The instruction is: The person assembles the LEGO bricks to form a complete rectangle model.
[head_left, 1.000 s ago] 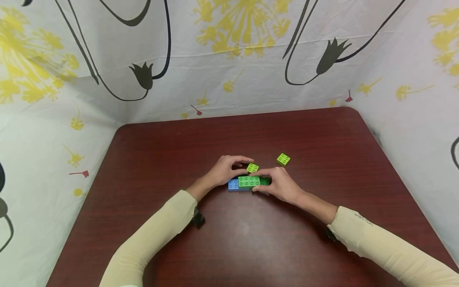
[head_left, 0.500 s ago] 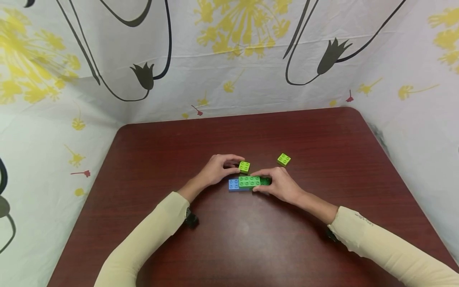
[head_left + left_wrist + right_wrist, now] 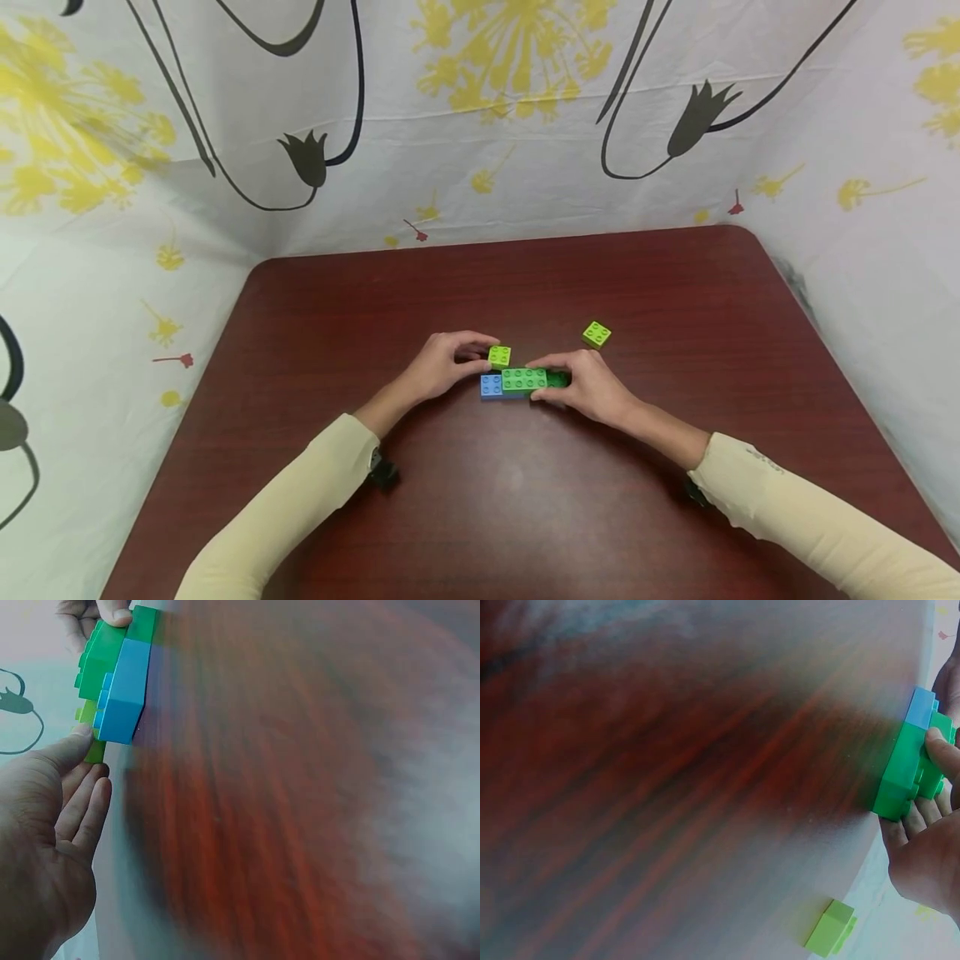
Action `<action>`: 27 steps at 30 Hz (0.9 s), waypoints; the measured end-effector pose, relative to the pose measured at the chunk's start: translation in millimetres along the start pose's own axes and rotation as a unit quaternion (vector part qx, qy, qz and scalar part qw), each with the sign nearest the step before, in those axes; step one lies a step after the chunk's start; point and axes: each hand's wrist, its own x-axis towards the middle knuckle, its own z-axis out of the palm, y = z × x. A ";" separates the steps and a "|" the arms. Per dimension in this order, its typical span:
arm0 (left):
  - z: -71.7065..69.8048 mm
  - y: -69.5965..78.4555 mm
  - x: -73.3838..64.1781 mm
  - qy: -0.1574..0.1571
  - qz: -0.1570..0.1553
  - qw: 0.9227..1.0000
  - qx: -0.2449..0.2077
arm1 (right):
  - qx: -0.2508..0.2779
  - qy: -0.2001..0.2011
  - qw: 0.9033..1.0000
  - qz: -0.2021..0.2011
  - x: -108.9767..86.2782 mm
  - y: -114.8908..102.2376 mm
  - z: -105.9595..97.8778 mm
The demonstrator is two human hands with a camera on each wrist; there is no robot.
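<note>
My left hand [image 3: 442,364] pinches a lime-green 2x2 toy building brick [image 3: 498,357] between thumb and fingertips, just behind a small built stack. In that stack a bright green 2x4 brick [image 3: 523,380] sits on top, bridging a blue brick [image 3: 491,386] at the left and a darker green brick [image 3: 557,379] at the right. With thumb in front and fingers behind, my right hand [image 3: 596,390] grips the right part of the bright green brick. The left wrist view shows the lime brick [image 3: 88,712] close beside the blue brick's end [image 3: 124,701], studs facing up.
A second lime-green 2x2 brick [image 3: 596,334] lies alone behind my right hand. All this is on a dark red wood-grain table [image 3: 510,517] with rounded far corners. White cloth [image 3: 525,183] with flower prints hangs around its back and sides.
My left hand has drawn the lime brick leftward along the back of the stack, and slightly nearer to me over the last half second. My right hand and the stack stay in place.
</note>
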 end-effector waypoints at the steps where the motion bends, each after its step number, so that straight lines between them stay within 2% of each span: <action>1: -0.1 -0.2 -2.2 0.004 0.002 1.000 0.001 | 0.001 0.000 1.000 0.001 -0.2 0.2 0.2; 14: -1.9 -2.5 -24.0 0.039 0.016 0.999 0.008 | 0.005 -0.001 1.000 0.007 -0.7 -1.9 -0.6; 27: 1.3 4.3 -36.9 0.029 0.031 0.999 -0.020 | 0.003 0.002 1.000 0.003 -0.7 -0.9 0.6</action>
